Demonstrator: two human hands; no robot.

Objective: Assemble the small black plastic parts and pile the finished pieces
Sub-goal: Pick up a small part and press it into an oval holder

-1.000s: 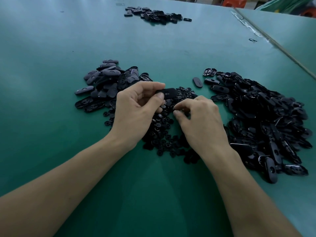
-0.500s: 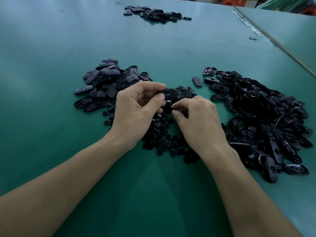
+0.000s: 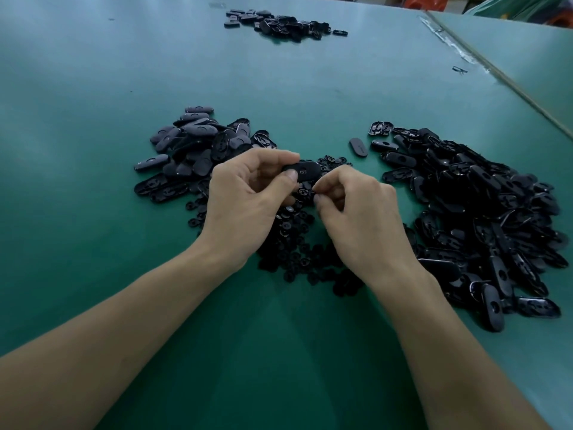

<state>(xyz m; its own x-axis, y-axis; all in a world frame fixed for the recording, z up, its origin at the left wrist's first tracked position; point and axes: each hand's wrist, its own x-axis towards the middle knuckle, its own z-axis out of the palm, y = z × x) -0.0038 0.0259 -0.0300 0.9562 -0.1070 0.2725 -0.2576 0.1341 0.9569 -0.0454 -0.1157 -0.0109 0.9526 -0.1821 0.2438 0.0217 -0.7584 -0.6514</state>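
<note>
My left hand (image 3: 248,200) holds a black oval cover (image 3: 305,170) between thumb and fingers, just above the table. My right hand (image 3: 356,209) has thumb and forefinger pinched together right below the cover's right end; whatever small piece sits between them is hidden. Under both hands lies a heap of small round black parts (image 3: 297,243). A pile of oval covers (image 3: 198,150) lies to the left. A much larger pile of oval covers (image 3: 483,206) spreads on the right.
The green table (image 3: 93,243) runs far back, where another small pile of black parts (image 3: 279,23) lies. One loose oval piece (image 3: 358,147) sits between the piles. A seam to a second table (image 3: 496,72) crosses at the right.
My right hand has lifted off the small round parts and moved up toward the cover in my left hand. My left hand has hardly shifted.
</note>
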